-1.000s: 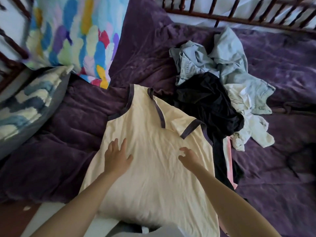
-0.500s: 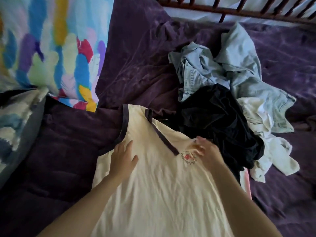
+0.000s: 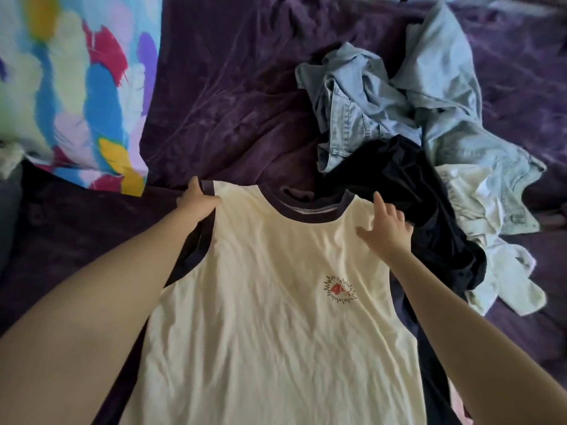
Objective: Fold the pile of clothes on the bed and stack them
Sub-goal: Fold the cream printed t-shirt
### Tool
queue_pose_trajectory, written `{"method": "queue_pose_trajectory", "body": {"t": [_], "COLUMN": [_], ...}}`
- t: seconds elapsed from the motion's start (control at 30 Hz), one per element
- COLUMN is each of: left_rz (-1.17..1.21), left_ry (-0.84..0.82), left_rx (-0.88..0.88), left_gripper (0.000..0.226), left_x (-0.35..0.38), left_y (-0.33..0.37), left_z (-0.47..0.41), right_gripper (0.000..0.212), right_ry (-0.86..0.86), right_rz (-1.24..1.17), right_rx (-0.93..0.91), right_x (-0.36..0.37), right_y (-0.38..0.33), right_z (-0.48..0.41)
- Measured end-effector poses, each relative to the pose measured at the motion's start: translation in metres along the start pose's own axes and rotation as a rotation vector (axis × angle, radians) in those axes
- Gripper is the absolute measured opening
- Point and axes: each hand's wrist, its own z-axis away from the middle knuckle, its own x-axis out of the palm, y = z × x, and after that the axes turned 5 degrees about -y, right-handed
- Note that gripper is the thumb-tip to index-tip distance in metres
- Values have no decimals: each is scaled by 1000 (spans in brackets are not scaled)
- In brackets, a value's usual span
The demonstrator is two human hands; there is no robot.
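A cream sleeveless top [image 3: 276, 317] with dark trim and a small red chest print lies flat, face up, on the purple bedspread [image 3: 233, 87]. My left hand [image 3: 196, 200] pinches its left shoulder strap. My right hand [image 3: 385, 228] rests with spread fingers on the right shoulder, at the edge of the pile. To the right lies the unfolded pile: light blue denim clothes [image 3: 399, 93], a black garment [image 3: 408, 194] and a pale white piece [image 3: 491, 240].
A pillow with a bright multicoloured print [image 3: 76, 87] sits at the upper left. A grey pillow edge [image 3: 9, 210] shows at the far left. Open purple bedspread lies between the pillow and the pile.
The folded-over right shoulder has been spread out, so the neckline and chest print now show. Both hands moved up from mid-chest to the shoulders; my left hand took hold of the strap.
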Motion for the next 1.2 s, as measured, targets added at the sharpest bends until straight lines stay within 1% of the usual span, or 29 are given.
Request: {"method": "queue_pose_trajectory", "body": {"t": [0.07, 0.13, 0.17, 0.23, 0.3, 0.37, 0.43, 0.47, 0.53, 0.57, 0.6, 0.63, 0.7, 0.73, 0.77, 0.8, 0.83, 0.9, 0.97, 1.0, 1.03, 1.07, 1.1, 1.17, 1.2], "left_rz": [188, 247, 258, 306, 372, 476, 529, 502, 389, 331, 254, 121, -307, -518, -651, -680, -639, -540, -510, -521, -550, -612, -728, -1014, -1131], "left_ry": [6, 7, 35, 88, 85, 41, -7, -17, -49, -86, -130, -175, -256, -272, -262, -229, -164, -12, 94, 107, 94, 47, -26, -157, -184], "left_rx": [-19, -28, -11, 32, 104, 192, 264, 308, 382, 392, 385, 366, 292, 254, 222, 198, 200, 251, 285, 297, 303, 303, 312, 370, 387], "left_gripper": [73, 65, 53, 32, 21, 14, 16, 19, 22, 26, 32, 35, 30, 33, 38, 42, 43, 37, 34, 37, 43, 51, 57, 62, 59], "left_x": [-5, -6, -6, -8, -17, -31, -47, -53, -61, -63, -62, -59, -48, -42, -35, -30, -26, -22, -18, -16, -14, -11, -7, 1, 3], "left_y": [3, 4, 6, 11, 12, 7, -9, -19, -48, -65, -85, -108, -150, -166, -177, -181, -179, -160, -136, -125, -114, -105, -96, -85, -83], "left_z": [-4, -6, -4, 5, 21, 47, 78, 96, 135, 152, 165, 173, 179, 179, 180, 180, 178, 168, 151, 141, 132, 124, 115, 103, 98], "right_gripper": [71, 51, 42, 29, 22, 17, 16, 14, 13, 14, 16, 19, 34, 37, 35, 37, 40, 36, 29, 35, 44, 50, 53, 52, 50], "right_ry": [-20, -42, -41, 12, 110, 193, 283, 344, 423, 393, 319, 197, -120, -196, -212, -205, -166, -49, -7, -9, 1, 5, -16, -103, -128], "right_rz": [71, 154, 129, -11, -171, -321, -381, -358, -210, -98, 41, 185, 445, 548, 607, 600, 548, 436, 249, 171, 172, 216, 263, 368, 415], "right_rx": [75, 84, 95, 99, 49, -42, -166, -254, -448, -531, -601, -637, -569, -524, -489, -455, -429, -322, -194, -135, -124, -154, -205, -300, -313], "right_x": [-8, -16, -20, -24, -28, -32, -31, -28, -14, -4, 9, 25, 59, 70, 76, 77, 74, 58, 44, 39, 37, 38, 39, 39, 40], "right_y": [-4, -4, -2, 3, 12, 24, 40, 49, 67, 76, 86, 98, 121, 128, 130, 127, 120, 96, 74, 64, 58, 55, 52, 48, 48], "right_z": [-10, -17, -17, -13, 1, 26, 61, 79, 115, 133, 148, 162, 181, 187, 190, 188, 184, 169, 150, 140, 129, 118, 107, 90, 83]}}
